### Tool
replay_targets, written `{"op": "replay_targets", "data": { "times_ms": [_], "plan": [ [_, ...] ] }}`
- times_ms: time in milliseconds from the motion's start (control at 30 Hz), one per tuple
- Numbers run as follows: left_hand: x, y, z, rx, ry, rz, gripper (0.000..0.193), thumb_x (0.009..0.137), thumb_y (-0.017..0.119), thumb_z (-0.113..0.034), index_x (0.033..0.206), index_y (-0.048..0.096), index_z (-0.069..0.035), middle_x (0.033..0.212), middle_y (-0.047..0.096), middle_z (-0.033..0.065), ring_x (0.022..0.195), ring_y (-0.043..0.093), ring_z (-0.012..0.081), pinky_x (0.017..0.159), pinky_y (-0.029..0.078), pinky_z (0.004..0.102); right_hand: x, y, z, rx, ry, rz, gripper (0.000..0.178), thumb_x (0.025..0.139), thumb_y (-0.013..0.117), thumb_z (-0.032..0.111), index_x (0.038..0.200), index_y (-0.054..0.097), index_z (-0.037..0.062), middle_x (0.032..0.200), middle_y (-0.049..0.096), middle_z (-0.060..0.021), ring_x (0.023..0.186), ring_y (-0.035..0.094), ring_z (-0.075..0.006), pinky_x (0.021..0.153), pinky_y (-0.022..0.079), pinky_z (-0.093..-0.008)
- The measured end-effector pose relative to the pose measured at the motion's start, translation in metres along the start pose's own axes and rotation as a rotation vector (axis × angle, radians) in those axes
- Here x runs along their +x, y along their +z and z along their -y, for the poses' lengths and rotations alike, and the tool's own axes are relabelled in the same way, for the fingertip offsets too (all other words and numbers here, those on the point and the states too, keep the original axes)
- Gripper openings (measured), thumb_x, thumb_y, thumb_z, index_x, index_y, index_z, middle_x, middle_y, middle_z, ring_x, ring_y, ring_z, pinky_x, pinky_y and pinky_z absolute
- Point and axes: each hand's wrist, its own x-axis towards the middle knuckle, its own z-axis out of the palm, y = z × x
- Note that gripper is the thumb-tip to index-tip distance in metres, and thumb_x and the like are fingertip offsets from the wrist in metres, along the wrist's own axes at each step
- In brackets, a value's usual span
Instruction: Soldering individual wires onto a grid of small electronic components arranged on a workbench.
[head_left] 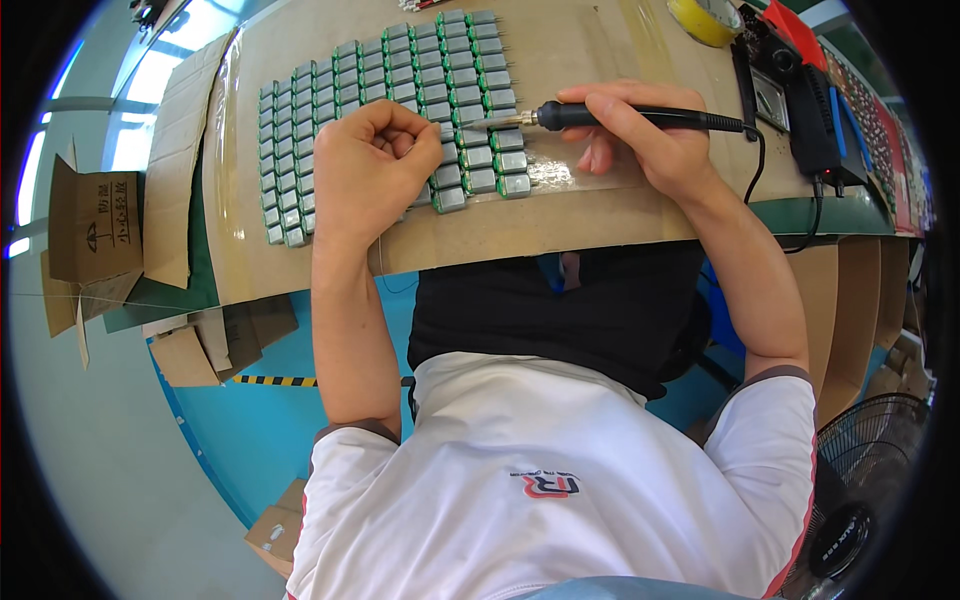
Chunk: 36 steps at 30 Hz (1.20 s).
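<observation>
Rows of small grey blocks with green circuit-board edges (452,200) lie packed side by side on a brown cardboard-covered table (600,220). My right hand (660,150) grips a black-handled soldering iron (640,115) from the right. Its metal tip points left and is at the blocks in the right-hand columns; whether it touches one, I cannot tell. Over the middle of the rows, my left hand (368,170) is closed in a pinch beside the tip. A thin strand, apparently solder wire (381,262), hangs below that hand; its end at the fingers is hidden.
Yellow tape (705,20) sits at the far right, near a black soldering station (805,110) with the iron's cord. An open carton (95,225) and an upright cardboard flap (185,160) stand at the left. A black fan (865,490) is at lower right.
</observation>
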Motion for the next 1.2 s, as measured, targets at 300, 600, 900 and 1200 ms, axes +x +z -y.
{"op": "replay_targets", "data": {
  "times_ms": [300,600,900,1200],
  "plan": [
    [-0.0005,0.0003,-0.0011,0.013,0.004,0.004,0.008,0.076,0.073,-0.007,0.076,0.071,0.001,0.058,0.058,-0.0023,0.055,0.048,0.0028,0.051,0.039,0.0207,-0.0003,-0.0003,0.0013,-0.016,0.013,0.008,0.024,0.098,0.059,0.010,0.110,0.071,-0.0065,0.076,0.071,-0.0134,0.062,0.067,-0.0136,0.061,0.056,-0.0259],
    [-0.0010,0.0001,0.0013,-0.019,0.014,-0.003,0.008,0.076,0.074,-0.007,0.076,0.071,0.001,0.059,0.059,-0.0026,0.055,0.048,0.0025,0.051,0.039,0.0203,-0.0014,-0.0019,-0.0004,0.052,0.012,-0.007,0.024,0.098,0.059,0.011,0.110,0.071,-0.0063,0.082,0.073,-0.0154,0.061,0.066,-0.0129,0.061,0.056,-0.0259],
    [-0.0032,-0.0006,0.0025,-0.026,0.026,0.040,0.007,0.074,0.073,-0.006,0.072,0.069,-0.001,0.057,0.054,-0.0050,0.054,0.045,0.0016,0.050,0.036,0.0193,-0.0026,-0.0017,0.0017,0.011,-0.008,0.026,0.024,0.098,0.060,0.011,0.107,0.072,-0.0068,0.080,0.072,-0.0144,0.060,0.066,-0.0127,0.059,0.055,-0.0253],
    [-0.0034,-0.0010,0.0010,0.003,0.038,0.067,0.007,0.073,0.073,-0.006,0.070,0.068,-0.001,0.056,0.052,-0.0045,0.053,0.044,0.0020,0.050,0.036,0.0200,-0.0022,-0.0011,0.0045,-0.003,-0.003,0.041,0.024,0.097,0.059,0.010,0.106,0.072,-0.0086,0.066,0.066,-0.0093,0.060,0.065,-0.0140,0.067,0.059,-0.0293]
  ]
}}
